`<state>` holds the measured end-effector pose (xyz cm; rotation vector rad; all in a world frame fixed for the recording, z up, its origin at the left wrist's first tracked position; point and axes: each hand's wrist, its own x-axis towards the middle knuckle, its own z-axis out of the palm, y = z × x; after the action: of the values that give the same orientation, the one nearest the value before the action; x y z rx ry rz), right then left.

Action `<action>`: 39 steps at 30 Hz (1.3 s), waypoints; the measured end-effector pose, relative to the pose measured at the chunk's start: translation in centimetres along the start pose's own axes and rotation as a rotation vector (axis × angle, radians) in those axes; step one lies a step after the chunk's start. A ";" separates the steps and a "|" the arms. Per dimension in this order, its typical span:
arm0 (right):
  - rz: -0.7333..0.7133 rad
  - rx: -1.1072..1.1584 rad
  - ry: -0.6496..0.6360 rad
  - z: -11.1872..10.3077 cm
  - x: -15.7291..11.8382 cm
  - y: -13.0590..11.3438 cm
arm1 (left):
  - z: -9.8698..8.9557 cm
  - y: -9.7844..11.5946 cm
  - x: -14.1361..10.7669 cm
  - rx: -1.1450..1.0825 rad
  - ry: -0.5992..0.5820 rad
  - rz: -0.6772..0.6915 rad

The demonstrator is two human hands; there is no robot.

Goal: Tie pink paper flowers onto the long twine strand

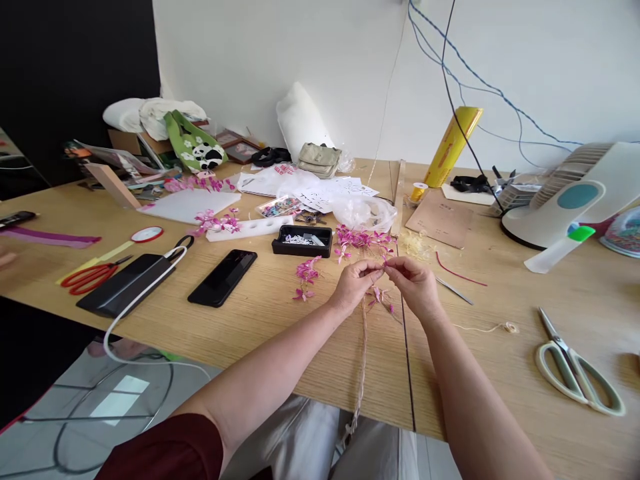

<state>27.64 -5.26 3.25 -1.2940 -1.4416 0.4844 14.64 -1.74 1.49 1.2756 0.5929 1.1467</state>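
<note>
My left hand and my right hand meet fingertip to fingertip over the table. Both are closed in a pinch on a small pink flower, mostly covered by the fingers. Just beneath them lie a few pink blossoms on thin stems. A pale braided cord runs from under the hands over the table's front edge to my lap. Beyond the hands is a pile of pink flowers, and left of my left hand rests a smaller flower sprig.
White-handled scissors lie at the right, near a thin metal tool and a red strand. Leftward are a black tray, a phone and orange scissors. A white fan-like device stands back right. Another person's blurred hand shows far left.
</note>
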 end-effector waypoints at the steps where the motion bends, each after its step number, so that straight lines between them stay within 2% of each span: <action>1: 0.011 0.007 0.000 0.0 0.0 0.1 | 0.1 0.0 0.0 -0.003 0.007 -0.005; 8: 0.074 0.083 0.075 -0.4 0.1 0.7 | 0.1 0.4 -0.1 -0.008 -0.022 -0.040; 16: 0.029 0.144 0.000 -0.7 0.0 0.2 | 0.0 0.2 -0.2 -0.163 -0.067 -0.063; 20: -0.026 0.124 0.009 -0.6 0.2 0.4 | 0.0 0.4 -0.3 -0.226 -0.107 -0.102; 23: -0.055 0.106 0.004 -0.6 0.2 0.5 | 0.0 0.4 -0.3 -0.216 -0.117 -0.105; 28: -0.024 0.084 -0.005 -0.5 0.2 0.6 | 0.0 0.4 -0.4 -0.184 -0.119 -0.103; 34: -0.149 -0.098 0.058 -0.1 -0.1 0.5 | 0.1 0.4 -0.6 -0.167 -0.137 -0.040; 39: -0.291 -0.270 0.090 0.2 -0.3 -0.1 | 0.1 0.1 -0.3 -0.156 -0.050 -0.056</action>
<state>27.38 -5.51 3.12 -1.2682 -1.6252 0.0372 14.64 -2.08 1.51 1.1444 0.4894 1.0902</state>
